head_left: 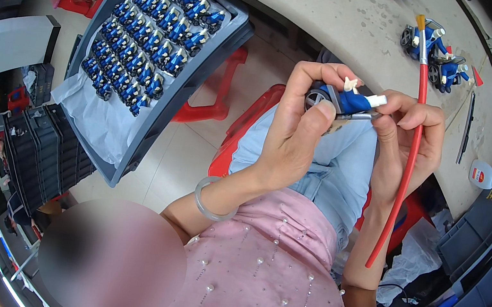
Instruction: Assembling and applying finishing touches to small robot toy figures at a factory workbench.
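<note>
My left hand (301, 117) grips a small toy figurine in a wheelchair (351, 101), its thumb and fingers around the grey wheel. The figurine has blue clothes and white ends, and lies tilted back over my lap. The fingertips of my right hand (412, 126) pinch the figurine's white foot end. A paintbrush with a red handle (421, 95) is tucked in the same hand, its tan bristles up and the long handle hanging past the wrist. Similar wheelchair figurines (427, 44) stand on the table beyond my right hand.
At the left a grey tray (144, 130) with a white liner bears rows of blue figurines. The table (322, 10) also carries a black pen-like tool (467, 129) and a white glue bottle (484, 174). Red stools (220, 94) and dark crates (42, 148) stand around me.
</note>
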`<state>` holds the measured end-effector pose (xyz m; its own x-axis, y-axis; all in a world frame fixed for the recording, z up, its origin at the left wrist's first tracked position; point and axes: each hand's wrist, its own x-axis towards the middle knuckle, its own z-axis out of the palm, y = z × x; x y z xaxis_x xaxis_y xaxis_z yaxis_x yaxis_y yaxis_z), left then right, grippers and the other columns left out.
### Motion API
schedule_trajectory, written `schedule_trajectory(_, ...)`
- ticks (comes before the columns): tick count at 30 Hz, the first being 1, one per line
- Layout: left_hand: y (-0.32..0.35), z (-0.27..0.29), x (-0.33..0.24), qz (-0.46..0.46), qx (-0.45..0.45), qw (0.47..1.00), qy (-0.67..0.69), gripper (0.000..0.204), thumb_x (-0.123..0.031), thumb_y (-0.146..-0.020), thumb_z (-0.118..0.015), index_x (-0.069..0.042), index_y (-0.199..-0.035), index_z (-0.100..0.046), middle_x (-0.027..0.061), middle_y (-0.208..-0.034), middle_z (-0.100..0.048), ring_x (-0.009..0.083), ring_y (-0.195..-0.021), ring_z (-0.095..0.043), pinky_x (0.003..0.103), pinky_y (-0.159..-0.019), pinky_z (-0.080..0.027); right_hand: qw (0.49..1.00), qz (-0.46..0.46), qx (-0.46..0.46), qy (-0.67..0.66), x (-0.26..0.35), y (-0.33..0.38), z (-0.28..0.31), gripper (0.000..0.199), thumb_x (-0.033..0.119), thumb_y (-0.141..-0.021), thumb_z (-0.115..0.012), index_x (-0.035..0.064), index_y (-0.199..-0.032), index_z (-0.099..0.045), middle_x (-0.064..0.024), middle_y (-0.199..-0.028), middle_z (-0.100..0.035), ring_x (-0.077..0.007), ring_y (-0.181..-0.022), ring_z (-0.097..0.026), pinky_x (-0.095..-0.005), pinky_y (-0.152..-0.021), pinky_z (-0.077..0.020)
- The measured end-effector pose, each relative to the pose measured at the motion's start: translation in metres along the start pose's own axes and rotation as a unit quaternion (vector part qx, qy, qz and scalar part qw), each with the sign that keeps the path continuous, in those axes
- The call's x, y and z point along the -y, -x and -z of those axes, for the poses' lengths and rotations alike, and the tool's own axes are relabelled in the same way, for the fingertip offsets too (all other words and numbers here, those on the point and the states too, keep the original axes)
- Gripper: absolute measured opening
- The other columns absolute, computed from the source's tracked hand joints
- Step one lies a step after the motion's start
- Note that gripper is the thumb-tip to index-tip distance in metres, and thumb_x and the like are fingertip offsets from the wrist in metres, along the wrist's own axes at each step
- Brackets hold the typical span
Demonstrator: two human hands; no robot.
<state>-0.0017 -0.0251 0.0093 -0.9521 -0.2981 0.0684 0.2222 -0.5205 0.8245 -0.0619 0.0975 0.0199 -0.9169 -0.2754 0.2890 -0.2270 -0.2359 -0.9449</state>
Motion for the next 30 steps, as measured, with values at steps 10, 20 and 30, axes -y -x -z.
schedule_trajectory(10,0.012,0.000,-0.006,0.089,0.004,0.993,0.081,0.028,-0.014,-0.093,-0.038,-0.004,-0.119,-0.039,0.0143,-0.119,-0.052,0.0239,-0.093,-0.058,0.037,-0.081,-0.049,0.999,-0.044,0.018,-0.023,0.019,0.000,0.001,0.030,-0.009,-0.081,-0.064,0.0061,-0.087,-0.040,-0.0140,-0.084,-0.059,-0.0133,-0.077,-0.056,-0.0258,-0.067,-0.0505)
schedule_trajectory(20,0.011,0.029,-0.020,0.250,0.147,0.944,0.160,0.058,-0.020,-0.091,-0.056,0.000,-0.139,-0.031,0.0168,-0.126,-0.050,0.0234,-0.109,-0.056,0.037,-0.091,-0.047,0.991,-0.072,0.100,-0.052,0.024,-0.006,0.017,0.028,-0.010,-0.081,-0.063,0.0072,-0.085,-0.042,-0.0137,-0.082,-0.059,-0.0140,-0.074,-0.057,-0.0270,-0.069,-0.0507)
schedule_trajectory(30,0.005,0.012,-0.011,0.081,0.064,0.992,-0.074,0.058,0.001,-0.074,-0.072,-0.003,-0.122,-0.039,0.0131,-0.125,-0.049,0.0175,-0.113,-0.049,0.030,-0.094,-0.043,0.996,-0.043,-0.027,0.068,0.023,0.009,0.015,0.023,-0.009,-0.084,-0.062,0.0051,-0.084,-0.043,-0.0200,-0.093,-0.066,-0.0186,-0.089,-0.064,-0.0281,-0.077,-0.0523)
